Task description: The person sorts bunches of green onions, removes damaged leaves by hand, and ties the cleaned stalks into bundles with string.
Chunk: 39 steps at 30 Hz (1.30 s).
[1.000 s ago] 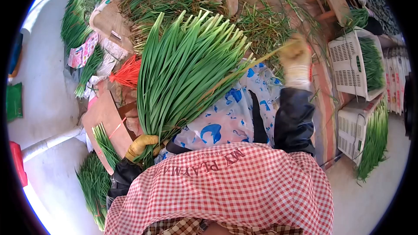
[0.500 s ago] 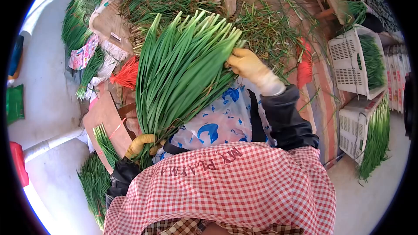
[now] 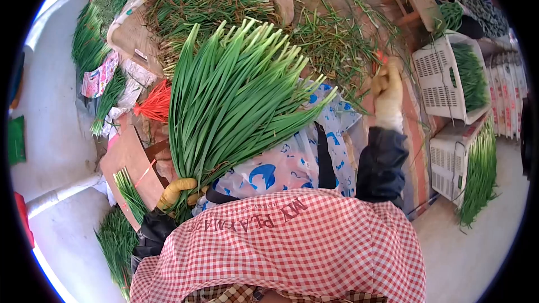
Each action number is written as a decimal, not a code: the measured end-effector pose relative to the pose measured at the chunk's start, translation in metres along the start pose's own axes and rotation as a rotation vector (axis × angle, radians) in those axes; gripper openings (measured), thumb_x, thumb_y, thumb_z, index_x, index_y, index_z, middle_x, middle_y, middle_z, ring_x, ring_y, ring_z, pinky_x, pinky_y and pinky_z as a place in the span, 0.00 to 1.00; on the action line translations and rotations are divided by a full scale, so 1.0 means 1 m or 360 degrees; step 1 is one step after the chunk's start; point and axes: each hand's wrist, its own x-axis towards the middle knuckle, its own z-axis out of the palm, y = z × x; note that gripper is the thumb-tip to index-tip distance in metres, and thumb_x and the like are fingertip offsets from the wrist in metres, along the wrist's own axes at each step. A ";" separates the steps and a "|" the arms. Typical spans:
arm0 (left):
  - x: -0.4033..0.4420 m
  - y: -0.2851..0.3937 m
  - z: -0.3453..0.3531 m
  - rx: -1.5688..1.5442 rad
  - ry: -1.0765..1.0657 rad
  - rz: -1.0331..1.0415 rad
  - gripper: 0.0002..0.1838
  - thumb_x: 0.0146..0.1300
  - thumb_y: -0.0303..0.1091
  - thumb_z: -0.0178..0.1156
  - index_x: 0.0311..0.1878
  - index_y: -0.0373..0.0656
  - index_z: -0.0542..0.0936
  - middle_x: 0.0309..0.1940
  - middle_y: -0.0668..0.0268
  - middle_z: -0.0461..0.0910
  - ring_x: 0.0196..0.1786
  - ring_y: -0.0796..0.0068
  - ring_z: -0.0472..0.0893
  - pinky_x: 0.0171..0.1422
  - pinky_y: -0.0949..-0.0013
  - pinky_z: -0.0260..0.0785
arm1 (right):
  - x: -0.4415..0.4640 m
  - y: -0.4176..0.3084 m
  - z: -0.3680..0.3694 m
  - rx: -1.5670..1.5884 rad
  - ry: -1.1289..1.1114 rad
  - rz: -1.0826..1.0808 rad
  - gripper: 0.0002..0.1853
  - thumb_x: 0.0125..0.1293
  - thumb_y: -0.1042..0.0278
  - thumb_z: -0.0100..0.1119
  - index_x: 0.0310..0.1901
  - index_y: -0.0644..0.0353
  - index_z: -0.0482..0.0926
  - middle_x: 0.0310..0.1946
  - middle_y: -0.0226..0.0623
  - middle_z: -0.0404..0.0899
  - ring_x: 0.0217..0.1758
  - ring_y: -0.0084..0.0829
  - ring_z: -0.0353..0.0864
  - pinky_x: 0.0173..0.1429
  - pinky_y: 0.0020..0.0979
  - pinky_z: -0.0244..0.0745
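Observation:
My left hand (image 3: pixel 178 192), in a yellowish glove, is wrapped round the narrow leafy end of a big bunch of green stalks (image 3: pixel 230 101). The bunch fans out up and to the right, its pale ends at the top, over a plastic sheet with blue prints (image 3: pixel 281 165) on my lap. Away from the bunch on the right, my right hand (image 3: pixel 387 81), also gloved, is closed beside the loose stalks; what it holds, if anything, is too small to make out. A red thing shows just above its fingers.
A large basket (image 3: pixel 132 36) of stalks stands at the upper left, near red strings (image 3: pixel 154 104). Loose trimmings (image 3: pixel 331 39) lie on the floor. White crates (image 3: pixel 441 81) with greens stand at the right, below a wooden stool (image 3: pixel 418 3). Cardboard (image 3: pixel 129 157) lies at the left.
My right hand went from the right side to the bunch's pale ends, then back out to the right. The bunch's right side has spread again. My left hand keeps its grip.

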 end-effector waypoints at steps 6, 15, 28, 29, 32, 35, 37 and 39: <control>-0.003 0.011 -0.003 0.0341 -0.0060 -0.0010 0.23 0.55 0.38 0.67 0.51 0.35 0.78 0.32 0.62 0.80 0.22 0.77 0.72 0.25 0.76 0.64 | -0.049 0.053 0.088 -0.2024 -0.0833 0.0291 0.24 0.55 0.43 0.61 0.38 0.60 0.83 0.28 0.47 0.82 0.36 0.45 0.83 0.44 0.40 0.75; -0.012 0.018 0.041 -0.0013 0.0293 -0.0071 0.25 0.52 0.21 0.60 0.57 0.32 0.74 0.35 0.57 0.81 0.30 0.67 0.81 0.34 0.68 0.74 | -0.118 0.055 0.157 -0.0918 -0.1347 0.0691 0.10 0.64 0.61 0.56 0.37 0.59 0.78 0.20 0.34 0.77 0.21 0.28 0.77 0.26 0.31 0.73; 0.000 0.018 0.008 0.0014 -0.0109 -0.0155 0.28 0.50 0.31 0.60 0.57 0.30 0.73 0.35 0.53 0.79 0.19 0.73 0.71 0.22 0.74 0.63 | -0.003 0.033 0.073 -0.1714 -0.0736 0.0152 0.20 0.63 0.59 0.56 0.55 0.57 0.77 0.34 0.40 0.83 0.34 0.31 0.82 0.42 0.31 0.76; -0.002 0.021 0.014 0.0000 -0.0091 -0.0066 0.29 0.50 0.31 0.60 0.58 0.30 0.73 0.35 0.53 0.79 0.18 0.75 0.70 0.22 0.75 0.62 | 0.001 0.056 0.074 -0.2012 -0.0834 -0.0007 0.20 0.63 0.54 0.55 0.54 0.54 0.78 0.39 0.45 0.83 0.41 0.42 0.83 0.47 0.37 0.76; -0.003 0.025 0.007 0.0090 -0.0074 -0.0034 0.29 0.50 0.31 0.60 0.58 0.30 0.73 0.36 0.53 0.80 0.18 0.76 0.69 0.21 0.76 0.61 | 0.003 0.082 0.098 -0.2541 -0.1037 -0.0025 0.19 0.65 0.49 0.50 0.45 0.54 0.80 0.41 0.48 0.82 0.46 0.50 0.81 0.52 0.42 0.74; -0.004 0.024 0.009 0.0095 -0.0022 -0.0010 0.29 0.50 0.30 0.60 0.58 0.29 0.73 0.39 0.52 0.81 0.17 0.77 0.67 0.21 0.77 0.59 | 0.018 0.115 0.089 -0.2037 -0.0735 -0.0051 0.20 0.64 0.49 0.51 0.42 0.58 0.81 0.37 0.50 0.83 0.41 0.46 0.84 0.46 0.40 0.77; -0.002 0.023 0.012 0.0064 -0.0004 0.0000 0.30 0.50 0.30 0.60 0.58 0.29 0.73 0.40 0.52 0.82 0.17 0.78 0.67 0.21 0.77 0.59 | 0.049 0.076 0.080 -0.0918 -0.0490 0.0592 0.16 0.63 0.58 0.53 0.36 0.65 0.80 0.23 0.44 0.82 0.22 0.33 0.81 0.27 0.33 0.73; -0.001 0.022 0.018 0.0007 -0.0037 0.0027 0.31 0.50 0.30 0.59 0.60 0.29 0.72 0.43 0.52 0.82 0.17 0.78 0.67 0.21 0.78 0.59 | 0.092 0.055 0.034 -0.0064 0.0142 0.0171 0.08 0.62 0.70 0.55 0.27 0.61 0.75 0.18 0.32 0.73 0.16 0.24 0.69 0.20 0.25 0.60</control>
